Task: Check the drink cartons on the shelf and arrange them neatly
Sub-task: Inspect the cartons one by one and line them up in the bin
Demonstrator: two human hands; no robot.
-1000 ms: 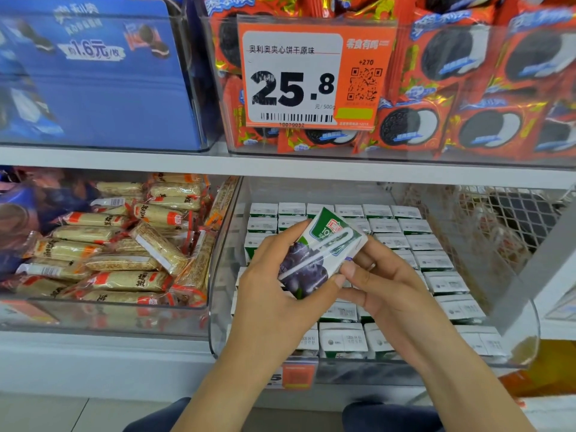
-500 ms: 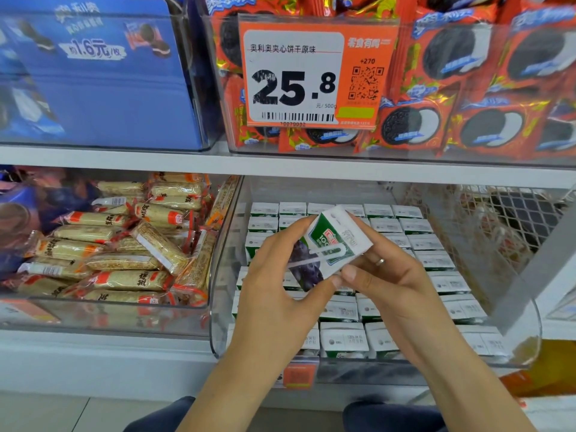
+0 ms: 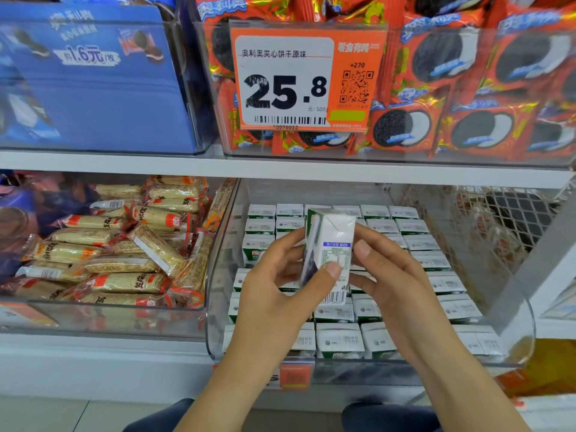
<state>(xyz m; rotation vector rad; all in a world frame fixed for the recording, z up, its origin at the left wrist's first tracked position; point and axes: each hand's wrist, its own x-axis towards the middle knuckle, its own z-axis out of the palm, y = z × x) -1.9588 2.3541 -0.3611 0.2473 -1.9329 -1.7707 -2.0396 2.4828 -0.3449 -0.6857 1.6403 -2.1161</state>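
Note:
A small white and green drink carton (image 3: 331, 247) is held upright above a clear bin (image 3: 526, 332), its label side with the nutrition table and barcode facing me. My left hand (image 3: 280, 294) grips it from the left with the thumb across the lower front. My right hand (image 3: 392, 282) holds its right side with fingers and thumb. Several rows of the same cartons (image 3: 430, 260) stand in the bin below, tops up.
A clear bin of wrapped sesame bars (image 3: 124, 260) sits to the left. The shelf above holds orange cookie packs (image 3: 467, 88), a blue box (image 3: 93, 88) and an orange price tag (image 3: 302, 79). A white mesh panel (image 3: 498, 219) bounds the right side.
Both hands turned the carton from its tilted grape-picture face with the straw to an upright pose showing its white label side.

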